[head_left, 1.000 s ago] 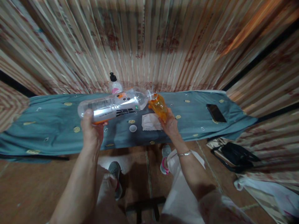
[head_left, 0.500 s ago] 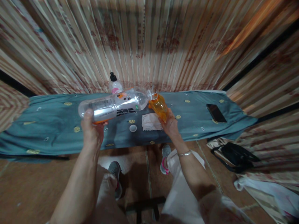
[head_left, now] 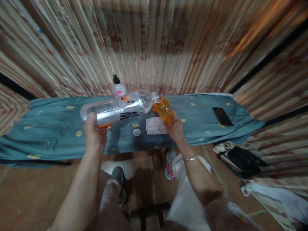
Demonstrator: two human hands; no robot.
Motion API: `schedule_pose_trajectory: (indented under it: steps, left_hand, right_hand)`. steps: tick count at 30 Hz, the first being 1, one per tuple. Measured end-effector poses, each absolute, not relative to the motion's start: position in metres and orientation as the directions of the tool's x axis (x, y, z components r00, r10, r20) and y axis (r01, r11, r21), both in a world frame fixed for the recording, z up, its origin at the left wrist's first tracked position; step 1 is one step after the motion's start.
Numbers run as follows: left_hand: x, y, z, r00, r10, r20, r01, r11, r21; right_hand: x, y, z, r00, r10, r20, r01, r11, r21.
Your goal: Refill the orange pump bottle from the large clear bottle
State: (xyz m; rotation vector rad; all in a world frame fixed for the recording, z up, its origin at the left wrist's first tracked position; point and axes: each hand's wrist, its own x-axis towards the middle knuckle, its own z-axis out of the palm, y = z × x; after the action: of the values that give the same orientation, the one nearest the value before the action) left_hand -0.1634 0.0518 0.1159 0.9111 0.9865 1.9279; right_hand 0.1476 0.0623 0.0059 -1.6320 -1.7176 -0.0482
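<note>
My left hand (head_left: 95, 131) is wrapped round the base end of a large clear plastic bottle (head_left: 115, 110) with a silver and orange label. The bottle lies nearly level in the air, its uncapped neck pointing right. In my right hand (head_left: 175, 128) is an orange translucent vessel (head_left: 163, 109), tilted with its opening up towards the bottle's mouth. The two mouths meet or overlap; whether liquid passes between them I cannot tell. Below them on the cloth are a folded pale cloth or tissue (head_left: 156, 125) and a small white cap (head_left: 137, 132).
A pump bottle (head_left: 119, 88) with a black top stands behind the large bottle. On the right of the teal tablecloth (head_left: 55, 125) lies a black phone (head_left: 222, 116). A black bag (head_left: 243, 160) is at the lower right. A striped curtain (head_left: 154, 41) hangs behind.
</note>
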Motion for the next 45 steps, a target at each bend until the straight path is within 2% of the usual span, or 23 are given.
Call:
schedule_pose_trajectory:
  steps: [4, 17, 34, 45]
  left_hand:
    - [-0.1624, 0.0517, 0.1171, -0.458, 0.862, 0.216, -0.321, -0.387, 0.864]
    - [-0.1627, 0.0517, 0.1175, -0.473, 0.860, 0.190, -0.323, -0.370, 0.871]
    - [-0.1622, 0.0515, 0.1191, -0.459, 0.860, 0.222, -0.299, -0.385, 0.873]
    - [-0.1617, 0.0506, 0.1191, -0.459, 0.858, 0.230, -0.287, -0.388, 0.876]
  right_hand:
    - [0.1468, 0.0619, 0.0072, 0.131, 0.859, 0.496, 0.849, 0.161, -0.503]
    - [0.1459, 0.0602, 0.0130, 0.122, 0.875, 0.468, 0.844, 0.157, -0.513]
    - [0.1475, 0.0619, 0.0073, 0.119, 0.864, 0.489, 0.866, 0.151, -0.477]
    - [0.1481, 0.0606, 0.0143, 0.119, 0.880, 0.461, 0.839, 0.159, -0.521]
